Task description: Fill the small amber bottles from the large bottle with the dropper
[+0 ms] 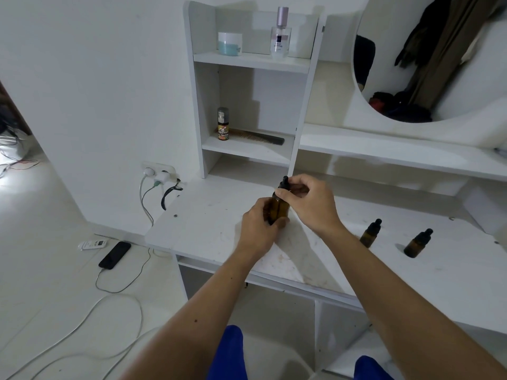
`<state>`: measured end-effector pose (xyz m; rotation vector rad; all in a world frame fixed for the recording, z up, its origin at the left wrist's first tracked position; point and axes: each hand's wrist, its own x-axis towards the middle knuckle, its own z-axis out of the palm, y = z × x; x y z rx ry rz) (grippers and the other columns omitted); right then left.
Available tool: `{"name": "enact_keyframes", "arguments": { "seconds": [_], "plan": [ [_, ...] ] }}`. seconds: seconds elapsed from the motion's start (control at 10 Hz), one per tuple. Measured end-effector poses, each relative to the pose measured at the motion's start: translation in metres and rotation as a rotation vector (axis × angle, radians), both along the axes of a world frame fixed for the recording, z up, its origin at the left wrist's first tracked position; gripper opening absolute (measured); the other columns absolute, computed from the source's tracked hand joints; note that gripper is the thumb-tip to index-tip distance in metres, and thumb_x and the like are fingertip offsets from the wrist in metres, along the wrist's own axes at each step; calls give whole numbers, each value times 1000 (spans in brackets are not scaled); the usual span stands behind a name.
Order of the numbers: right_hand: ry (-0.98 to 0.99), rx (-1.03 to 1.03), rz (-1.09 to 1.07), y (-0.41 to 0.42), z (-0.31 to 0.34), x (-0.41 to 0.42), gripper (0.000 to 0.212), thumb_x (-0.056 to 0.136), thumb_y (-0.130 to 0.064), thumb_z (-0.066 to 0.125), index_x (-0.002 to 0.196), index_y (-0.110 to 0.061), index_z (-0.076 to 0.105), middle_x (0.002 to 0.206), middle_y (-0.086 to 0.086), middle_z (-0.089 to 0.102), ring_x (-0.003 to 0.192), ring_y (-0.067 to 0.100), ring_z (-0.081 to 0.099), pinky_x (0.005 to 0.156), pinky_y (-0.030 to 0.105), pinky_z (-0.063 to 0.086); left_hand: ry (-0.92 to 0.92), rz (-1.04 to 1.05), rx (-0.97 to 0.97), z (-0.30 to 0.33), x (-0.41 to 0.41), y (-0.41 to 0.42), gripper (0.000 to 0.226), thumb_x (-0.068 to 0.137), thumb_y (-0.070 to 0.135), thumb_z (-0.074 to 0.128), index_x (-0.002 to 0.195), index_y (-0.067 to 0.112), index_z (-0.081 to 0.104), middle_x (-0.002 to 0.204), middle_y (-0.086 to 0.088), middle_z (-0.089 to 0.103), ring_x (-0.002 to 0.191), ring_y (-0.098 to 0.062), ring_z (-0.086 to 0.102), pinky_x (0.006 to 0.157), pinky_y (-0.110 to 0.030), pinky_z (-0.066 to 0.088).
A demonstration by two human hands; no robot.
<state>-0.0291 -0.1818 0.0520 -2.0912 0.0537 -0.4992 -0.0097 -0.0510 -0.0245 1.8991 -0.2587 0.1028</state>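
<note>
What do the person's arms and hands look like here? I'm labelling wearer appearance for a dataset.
Both forearms are bare to the frame edge, with no sleeves showing. The left hand and right hand wear no gloves, rings, watch or bracelets that I can see. Blue trousers show at the bottom.

Both bare forearms are stretched forward; left hand (pixel 259 224) is curled low, right hand (pixel 307 200) pinched just above.

Bare white desk (pixel 208 231) left of the hands, two small amber bottles (pixel 370 233) (pixel 417 243) (upright, capped) standing right
</note>
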Motion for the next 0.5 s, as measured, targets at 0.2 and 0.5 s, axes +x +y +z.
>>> {"name": "enact_keyframes", "arguments": {
  "seconds": [0.2,0.5],
  "plan": [
    [33,-268,-11,7,-25,-32,50,103,-28,61,150,-15,50,141,0,58,119,15,61,106,37,53,19,-54,-15,3,-5,7,56,88,21,80,139,20,56,122,3,70,112,-14,66,102,-38,56],
    [160,-508,38,12,-61,-63,60,107,-32,55,159,-15,32,157,4,46,144,21,47,115,25,36,-111,-147,670,3,-20,46,61,109,38,44,162,17,23,169,-4,27,155,-24,27,126,-38,21]
  ]
}}
